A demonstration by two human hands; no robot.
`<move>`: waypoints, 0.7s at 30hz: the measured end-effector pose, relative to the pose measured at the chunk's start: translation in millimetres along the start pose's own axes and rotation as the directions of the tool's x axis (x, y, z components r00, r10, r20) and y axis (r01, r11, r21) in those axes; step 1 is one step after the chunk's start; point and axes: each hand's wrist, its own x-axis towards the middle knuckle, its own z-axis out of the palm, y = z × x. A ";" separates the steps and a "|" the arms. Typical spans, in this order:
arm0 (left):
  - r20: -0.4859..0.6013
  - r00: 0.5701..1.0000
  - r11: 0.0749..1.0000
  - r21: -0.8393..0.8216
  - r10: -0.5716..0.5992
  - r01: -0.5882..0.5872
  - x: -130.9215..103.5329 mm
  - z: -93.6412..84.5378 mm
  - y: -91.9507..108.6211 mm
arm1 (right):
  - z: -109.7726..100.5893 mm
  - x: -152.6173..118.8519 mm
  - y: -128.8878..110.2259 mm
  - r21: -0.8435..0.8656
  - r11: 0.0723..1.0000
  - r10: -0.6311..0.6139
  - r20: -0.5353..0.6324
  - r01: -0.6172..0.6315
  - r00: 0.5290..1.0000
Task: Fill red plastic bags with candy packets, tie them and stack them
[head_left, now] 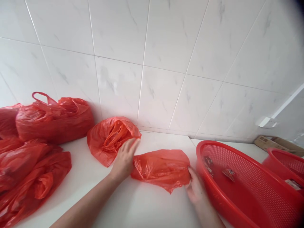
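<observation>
A crumpled red plastic bag [161,167] lies on the white table [140,205] between my hands. My left hand [124,158] is at the bag's left end, its fingers extended and a little apart, pointing up and away. At the right end, my right hand [193,186] has its fingers around the bag's edge, the fingertips partly hidden by the plastic. Just behind my left hand sits another red bag [104,136], bunched open, with more crumpled plastic inside it.
Full red bags [57,123] stand at the back left, with more red bags [30,177] nearer. A big red basket [228,202] holding small packets is close on the right. Beyond it are a second red basket [285,161] and a cardboard box [273,144]. A tiled wall [163,95] rises behind.
</observation>
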 end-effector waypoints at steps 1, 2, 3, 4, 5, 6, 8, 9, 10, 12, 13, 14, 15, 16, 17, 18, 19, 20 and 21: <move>0.086 0.995 0.997 0.039 0.057 -0.061 -4.2 3.2 5.0 | 0.1 -0.5 -0.5 -0.034 0.999 -0.011 0.013 0.011 1.000; 0.170 0.981 0.991 0.075 0.094 -0.108 -8.1 7.1 9.1 | 0.9 -1.2 -0.8 -0.068 0.997 -0.018 0.025 0.020 1.000; 0.232 0.967 0.985 0.107 0.109 -0.137 -11.7 11.6 12.2 | 2.2 -2.2 -1.0 -0.098 0.995 -0.019 0.028 0.021 0.999; 0.260 0.960 0.981 0.134 0.104 -0.142 -14.6 16.2 14.3 | 4.1 -3.5 -1.3 -0.138 0.990 -0.023 0.017 0.025 1.000; 0.249 0.965 0.981 0.152 0.083 -0.124 -16.7 20.5 15.6 | 6.6 -5.4 -2.1 -0.202 0.979 -0.038 -0.009 0.036 0.999; 0.206 0.977 0.984 0.157 0.054 -0.088 -18.0 24.1 16.3 | 9.7 -8.4 -3.5 -0.292 0.954 -0.080 -0.043 0.064 0.996; 0.116 0.993 0.986 0.163 0.014 -0.033 -18.0 28.4 17.0 | 17.2 -18.3 -8.9 -0.533 0.818 -0.294 -0.068 0.214 0.953; 0.080 0.997 0.987 0.158 -0.001 -0.012 -17.2 29.1 17.6 | 21.5 -25.6 -12.7 -0.655 0.677 -0.463 -0.025 0.336 0.886; 0.055 0.998 0.989 0.150 -0.014 0.005 -16.1 29.1 18.5 | 25.8 -34.1 -16.6 -0.743 0.483 -0.637 0.064 0.463 0.768; 0.026 0.999 0.992 0.123 -0.039 0.035 -14.6 28.5 21.5 | 34.4 -52.7 -22.7 -0.768 0.039 -0.840 0.321 0.639 0.438; 0.018 0.998 0.993 0.104 -0.053 0.050 -14.7 28.5 23.7 | 38.4 -61.2 -23.4 -0.716 -0.144 -0.844 0.449 0.683 0.294; 0.017 0.997 0.994 0.082 -0.069 0.067 -15.5 29.1 26.3 | 42.0 -68.0 -21.8 -0.644 -0.265 -0.806 0.557 0.718 0.202; 0.026 0.996 0.995 0.055 -0.088 0.086 -17.1 30.2 29.3 | 45.2 -72.5 -17.5 -0.580 -0.321 -0.752 0.636 0.748 0.170; 0.047 0.993 0.994 0.021 -0.110 0.109 -19.3 31.7 32.6 | 47.7 -74.0 -10.8 -0.544 -0.330 -0.702 0.688 0.772 0.185; 0.082 0.987 0.990 -0.019 -0.136 0.138 -22.0 33.5 36.0 | 49.4 -72.6 -2.2 -0.548 -0.310 -0.662 0.711 0.777 0.237; 0.127 0.978 0.983 -0.063 -0.163 0.172 -24.7 35.3 39.3 | 50.2 -68.3 7.3 -0.591 -0.286 -0.639 0.704 0.755 0.309; 0.176 0.967 0.972 -0.110 -0.187 0.208 -26.9 36.7 42.2 | 50.1 -61.9 16.6 -0.656 -0.269 -0.624 0.676 0.705 0.391; 0.219 0.954 0.957 -0.159 -0.205 0.242 -28.0 37.4 44.5 | 49.1 -54.2 24.4 -0.728 -0.259 -0.611 0.633 0.635 0.476; 0.247 0.944 0.939 -0.208 -0.220 0.273 -27.5 37.0 46.1 | 47.3 -46.3 29.8 -0.791 -0.248 -0.585 0.582 0.559 0.565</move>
